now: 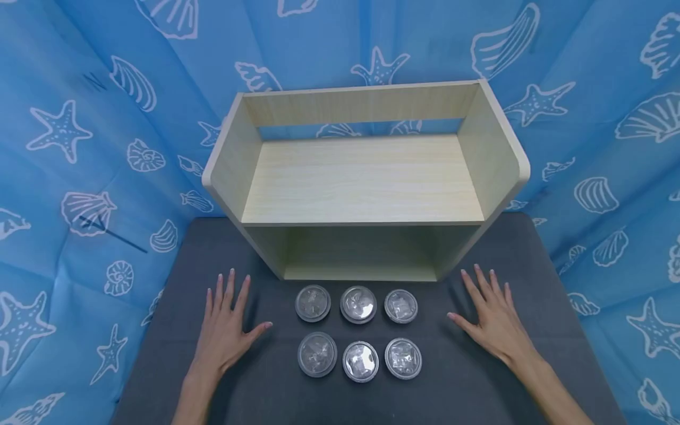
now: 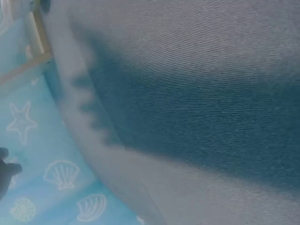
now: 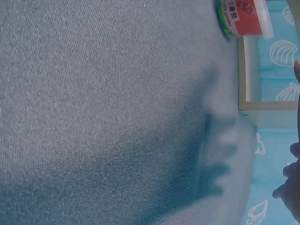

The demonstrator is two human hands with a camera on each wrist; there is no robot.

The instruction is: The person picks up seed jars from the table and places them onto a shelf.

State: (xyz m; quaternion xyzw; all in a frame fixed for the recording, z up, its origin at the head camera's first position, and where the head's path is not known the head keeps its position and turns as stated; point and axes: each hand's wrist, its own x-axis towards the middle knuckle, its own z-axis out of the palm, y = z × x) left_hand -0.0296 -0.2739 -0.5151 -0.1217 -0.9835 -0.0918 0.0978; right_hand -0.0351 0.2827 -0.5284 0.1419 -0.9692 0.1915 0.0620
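Note:
Two rows of round lidded tubs, such as one at the back left (image 1: pixel 313 303) and one at the front right (image 1: pixel 403 358), stand between the hands. In the right wrist view, one tub (image 3: pixel 246 18) shows a red and green printed label and a clear lid. To the left of the tubs, my left hand (image 1: pixel 223 330) has its fingers spread and holds nothing. My right hand (image 1: pixel 494 321) is likewise spread, to their right, with nothing in it. Both hands cast shadows on the dark grey tabletop. Only fingertips of each hand show in the wrist views.
A pale wooden two-tier shelf (image 1: pixel 361 177) stands at the back of the grey table (image 1: pixel 372 407), behind the tubs. Its upper level has raised sides and a slotted back. Blue curtains (image 1: pixel 106 177) with white shell and starfish prints hang behind and on both sides.

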